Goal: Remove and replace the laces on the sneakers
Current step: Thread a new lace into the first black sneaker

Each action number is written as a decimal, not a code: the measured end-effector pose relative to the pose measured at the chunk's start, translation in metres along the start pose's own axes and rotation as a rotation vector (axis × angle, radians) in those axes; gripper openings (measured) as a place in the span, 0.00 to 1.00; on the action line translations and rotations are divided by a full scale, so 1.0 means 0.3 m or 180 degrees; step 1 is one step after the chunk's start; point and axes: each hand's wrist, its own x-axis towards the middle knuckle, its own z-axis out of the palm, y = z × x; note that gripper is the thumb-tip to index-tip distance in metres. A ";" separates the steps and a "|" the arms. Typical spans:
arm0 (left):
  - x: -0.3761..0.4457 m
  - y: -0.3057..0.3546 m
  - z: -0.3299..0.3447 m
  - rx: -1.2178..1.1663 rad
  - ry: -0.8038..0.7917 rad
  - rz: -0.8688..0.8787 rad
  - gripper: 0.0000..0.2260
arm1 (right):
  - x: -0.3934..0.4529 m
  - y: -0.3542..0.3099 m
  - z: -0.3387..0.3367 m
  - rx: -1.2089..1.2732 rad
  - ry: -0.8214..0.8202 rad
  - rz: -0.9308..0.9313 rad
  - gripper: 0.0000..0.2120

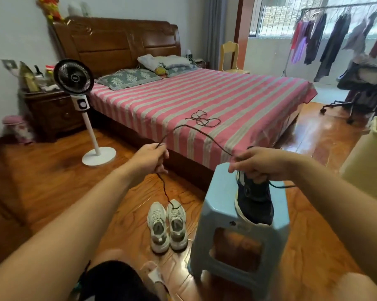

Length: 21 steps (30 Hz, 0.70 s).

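Hands (149, 157) (259, 162) stretch thin dark lace (196, 130) from navy sneaker (256, 200).

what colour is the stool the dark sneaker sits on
Light blue stool, under the dark sneaker; the head view shows it.

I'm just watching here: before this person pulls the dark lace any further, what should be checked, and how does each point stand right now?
1. Left hand grips the dark lace: ok.
2. Right hand steadies the dark sneaker: ok.
3. Sneaker sits squarely on the blue stool: ok.
4. Lace free of the eyelets: cannot tell, hand covers them.
5. Trailing lace end clear of the white sneakers: not ok, it hangs over them.
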 end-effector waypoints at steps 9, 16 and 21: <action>-0.163 0.058 0.241 0.0560 -0.0864 0.0362 0.07 | -0.126 0.253 0.180 -0.1437 0.1027 0.0090 0.08; -0.247 -0.092 0.540 0.1401 -0.2244 0.1030 0.08 | -0.226 0.331 0.265 -0.1041 0.0629 -0.0523 0.08; -0.192 -0.138 0.547 0.2343 -0.2282 0.0974 0.12 | -0.234 0.513 0.154 -0.1674 0.1109 0.0240 0.07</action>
